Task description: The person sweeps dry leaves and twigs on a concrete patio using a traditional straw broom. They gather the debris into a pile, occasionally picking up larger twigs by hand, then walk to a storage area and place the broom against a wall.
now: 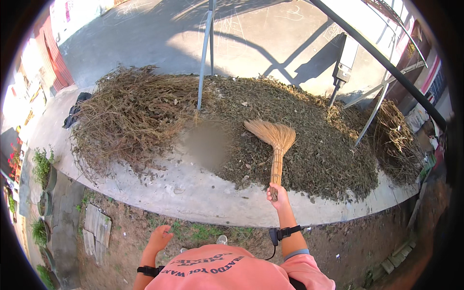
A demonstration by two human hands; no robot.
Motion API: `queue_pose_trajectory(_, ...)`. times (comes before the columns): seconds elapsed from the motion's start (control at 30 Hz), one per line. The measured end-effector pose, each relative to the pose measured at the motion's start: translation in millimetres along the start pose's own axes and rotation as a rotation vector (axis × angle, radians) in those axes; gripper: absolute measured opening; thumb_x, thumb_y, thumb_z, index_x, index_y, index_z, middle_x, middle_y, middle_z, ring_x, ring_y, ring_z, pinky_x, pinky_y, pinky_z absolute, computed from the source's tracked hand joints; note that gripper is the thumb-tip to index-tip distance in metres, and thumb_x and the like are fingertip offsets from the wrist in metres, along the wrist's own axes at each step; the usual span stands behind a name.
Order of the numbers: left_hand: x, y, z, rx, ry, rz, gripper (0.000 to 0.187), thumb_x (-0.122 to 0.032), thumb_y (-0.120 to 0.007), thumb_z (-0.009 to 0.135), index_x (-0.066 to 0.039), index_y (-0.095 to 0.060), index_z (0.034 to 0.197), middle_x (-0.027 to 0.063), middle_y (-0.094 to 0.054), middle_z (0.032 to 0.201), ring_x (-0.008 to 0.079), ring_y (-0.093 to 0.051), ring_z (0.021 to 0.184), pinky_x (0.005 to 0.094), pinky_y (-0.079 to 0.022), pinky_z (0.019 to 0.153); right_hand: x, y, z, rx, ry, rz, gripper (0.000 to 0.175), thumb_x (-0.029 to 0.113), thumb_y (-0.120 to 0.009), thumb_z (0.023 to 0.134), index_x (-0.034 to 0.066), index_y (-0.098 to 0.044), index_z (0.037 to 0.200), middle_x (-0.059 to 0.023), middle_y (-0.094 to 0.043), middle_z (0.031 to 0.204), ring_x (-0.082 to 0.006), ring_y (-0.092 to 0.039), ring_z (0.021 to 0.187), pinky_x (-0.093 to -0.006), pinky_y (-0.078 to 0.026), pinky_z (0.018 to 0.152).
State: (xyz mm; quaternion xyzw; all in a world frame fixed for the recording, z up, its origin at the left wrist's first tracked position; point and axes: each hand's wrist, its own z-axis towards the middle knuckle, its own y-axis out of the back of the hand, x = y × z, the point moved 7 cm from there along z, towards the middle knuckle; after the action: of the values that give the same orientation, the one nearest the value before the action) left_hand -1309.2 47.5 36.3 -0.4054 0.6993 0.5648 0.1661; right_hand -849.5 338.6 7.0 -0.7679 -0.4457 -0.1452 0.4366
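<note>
My right hand [278, 195] is closed around the lower end of a straw hand broom [277, 159]. The broom points away from me, its bristles spread over a wide heap of dry crushed leaves [319, 159] on a concrete slab [188, 195]. My left hand [160, 237] holds nothing and hangs over the soil near my body, its fingers slightly curled and apart. Left of the leaf heap lies a pile of dried plant stalks [134, 119]. A blurred patch hides part of the ground between the two.
Metal posts [203, 65] rise from the heap, and a dark pole [380, 61] slants across the upper right. More dry stalks [393, 141] lie at the right. The slab's edge drops to soil near my shoes. Weathered boards [96, 232] and potted plants [42, 166] are at left.
</note>
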Motion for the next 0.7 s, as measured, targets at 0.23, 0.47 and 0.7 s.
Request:
queue_pose_trajectory(0.23,-5.0,4.7,3.3,0.039,-0.038,0.006,0.041,-0.024,-0.069,0.083,-0.004,-0.058,0.118,0.0160,-0.062,0.109,0.0282,-0.063,0.092,0.0395,-0.051,0.078,22.9,-15.2,62.2,-0.157,0.099,-0.165,0.014,0.011,-0.062,0.083,0.0057,-0.051,0.089,-0.0065,-0.054,0.068,-0.0196,-0.054,0.053,-0.0320,-0.042,0.042)
queue_pose_trajectory(0.47,14.0,8.2,-10.0,0.029,-0.009,0.019,0.040,-0.023,-0.070,0.082,-0.004,-0.059,0.116,0.0156,-0.064,0.106,0.0288,-0.064,0.093,0.0396,-0.051,0.078,-44.5,-28.8,29.7,-0.074,0.020,-0.262,0.016,0.013,-0.063,0.083,0.0033,-0.052,0.090,-0.0081,-0.055,0.067,-0.0194,-0.055,0.051,-0.0313,-0.042,0.040)
queue_pose_trajectory(0.7,20.1,17.2,-10.0,0.026,-0.091,-0.004,0.041,-0.024,-0.067,0.084,-0.003,-0.058,0.118,0.0191,-0.062,0.113,0.0304,-0.064,0.097,0.0422,-0.052,0.080,-15.2,1.3,-30.9,-0.139,0.167,-0.152,0.017,0.014,-0.063,0.083,0.0037,-0.052,0.091,-0.0074,-0.055,0.068,-0.0186,-0.055,0.052,-0.0305,-0.043,0.041)
